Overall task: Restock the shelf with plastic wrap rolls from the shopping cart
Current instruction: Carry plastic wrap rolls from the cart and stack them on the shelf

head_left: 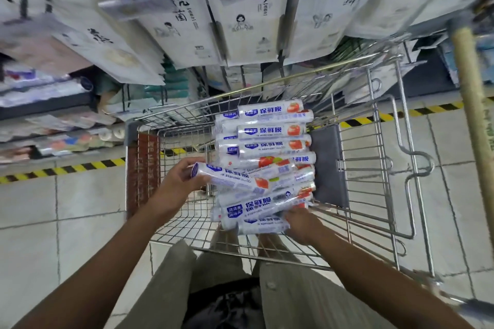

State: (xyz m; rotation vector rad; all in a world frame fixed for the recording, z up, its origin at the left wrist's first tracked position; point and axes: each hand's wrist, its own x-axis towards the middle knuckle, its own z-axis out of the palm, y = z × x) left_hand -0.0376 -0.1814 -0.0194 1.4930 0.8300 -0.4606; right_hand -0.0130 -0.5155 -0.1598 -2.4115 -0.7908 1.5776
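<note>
A wire shopping cart [374,157] stands in front of me with several white plastic wrap rolls [270,145] stacked across its middle, each printed with blue lettering and a red tomato. My left hand [177,181] grips the left end of one roll [235,177], which lies tilted over the stack. My right hand [302,224] holds the right end of the nearest rolls [256,215] at the cart's near side. The shelf [45,104] sits at the left, with rolled goods on it.
White paper packs [240,16] hang on hooks above the cart. A yellow-and-black hazard strip [64,169] runs along the tiled floor by the shelf base. A wooden pole [473,104] stands at the right. My legs are against the cart's near side.
</note>
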